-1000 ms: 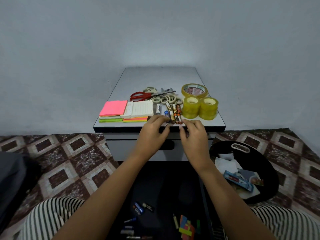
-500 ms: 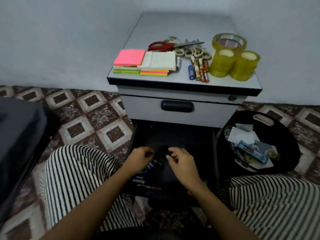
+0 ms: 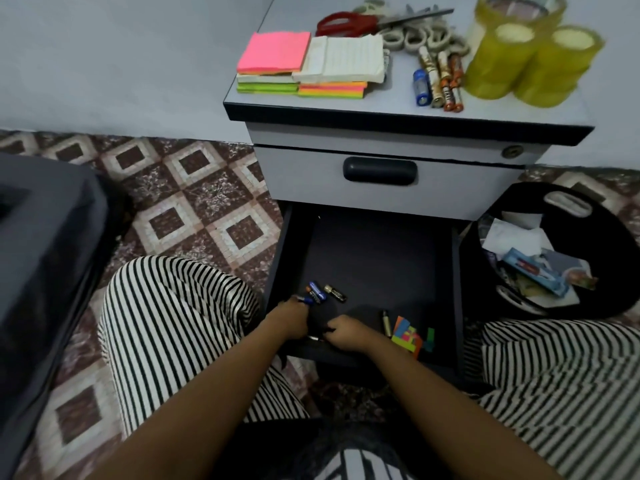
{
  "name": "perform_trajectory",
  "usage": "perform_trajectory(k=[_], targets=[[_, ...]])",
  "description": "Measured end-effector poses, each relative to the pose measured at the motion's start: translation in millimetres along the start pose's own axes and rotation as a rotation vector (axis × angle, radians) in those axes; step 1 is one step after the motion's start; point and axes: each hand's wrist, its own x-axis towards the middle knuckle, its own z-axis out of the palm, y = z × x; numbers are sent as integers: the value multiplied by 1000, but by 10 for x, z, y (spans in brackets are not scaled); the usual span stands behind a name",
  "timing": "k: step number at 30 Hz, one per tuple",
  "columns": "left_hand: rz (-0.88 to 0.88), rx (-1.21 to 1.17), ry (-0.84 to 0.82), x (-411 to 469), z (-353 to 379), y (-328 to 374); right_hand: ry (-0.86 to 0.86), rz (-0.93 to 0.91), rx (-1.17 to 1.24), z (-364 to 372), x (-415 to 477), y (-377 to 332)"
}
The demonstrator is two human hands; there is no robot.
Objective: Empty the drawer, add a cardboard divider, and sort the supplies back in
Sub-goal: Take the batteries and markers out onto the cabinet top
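Striped trouser knees (image 3: 173, 306) flank the open drawer (image 3: 277, 265), so the person sits close over its front edge with both arms reaching down into it. At the drawer's front left, the left hand (image 3: 289, 318) is curled, its fingertips closed on a small blue battery (image 3: 304, 299) — a pinch that suits something apt to roll. Just right of it, also at the drawer's front, the right hand (image 3: 346, 336) is curled as well, with something thin and dark at its fingertips; whether it grips that I cannot tell.

Two loose batteries (image 3: 327, 292) lie just behind the left hand. Coloured paper flags (image 3: 408, 336) sit at the drawer's front right beside a stubby pen-like thing (image 3: 386, 322). These few leftovers suggest the emptying is nearly done.

Right of the drawer stands a black bin (image 3: 512, 202) holding scraps and wrappers, probably the rejects. Above the drawer, past a closed drawer (image 3: 379, 170), the counter (image 3: 391, 98) carries supplies grouped by kind: sticky notes (image 3: 275, 51), a notepad (image 3: 343, 58), scissors (image 3: 346, 24), tape rolls (image 3: 498, 64) and a row of batteries and markers (image 3: 438, 81) — an order that should make sorting back quicker. No cardboard divider shows.
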Motion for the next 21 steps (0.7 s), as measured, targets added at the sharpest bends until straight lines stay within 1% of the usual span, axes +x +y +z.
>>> perform_trajectory(k=[3, 7, 10, 13, 17, 21], targets=[[-56, -76, -42, 14, 12, -17, -4, 40, -19, 22, 59, -1], [-56, -170, -63, 34, 27, -43, 28, 115, -2, 50, 78, 51], [-71, -173, -85, 61, 39, -57, 50, 131, 22, 11, 64, 114], [-31, -113, -63, 45, 25, -40, 50, 134, 3, -7, 80, 191], [-29, -100, -21, 52, 30, -57, 68, 151, -20, 3, 108, 242], [-36, -189, 77, 45, 4, -70, 125, 187, 52, 37, 127, 282]])
